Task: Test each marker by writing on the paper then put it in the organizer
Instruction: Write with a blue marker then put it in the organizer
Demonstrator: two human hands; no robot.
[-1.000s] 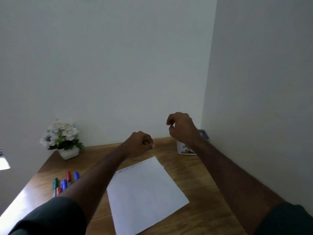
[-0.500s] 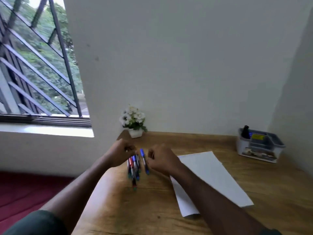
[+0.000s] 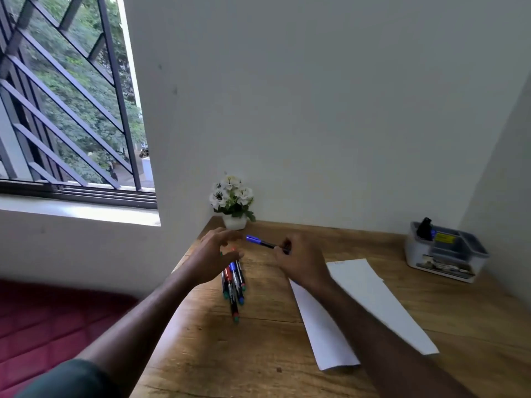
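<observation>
Your right hand (image 3: 298, 261) pinches blue marker (image 3: 260, 242), cap end pointing left, lifted above desk (image 3: 258, 354) near back-left corner. Your left hand (image 3: 214, 258) hovers over marker pile (image 3: 234, 285), fingers spread, holding nothing. Pile lies near desk's left edge. Paper (image 3: 365, 300) lies mid-desk, right of your right arm. Organizer (image 3: 444, 254) sits at back-right corner. Flowers (image 3: 233, 201) at back-left corner.

Bare desk (image 3: 258, 354) lies open near the front, while the marker pile (image 3: 234, 285), the paper (image 3: 365, 305), the far-left flowerpot (image 3: 234, 222) and the far-right organizer (image 3: 445, 254) crowd the rest.
</observation>
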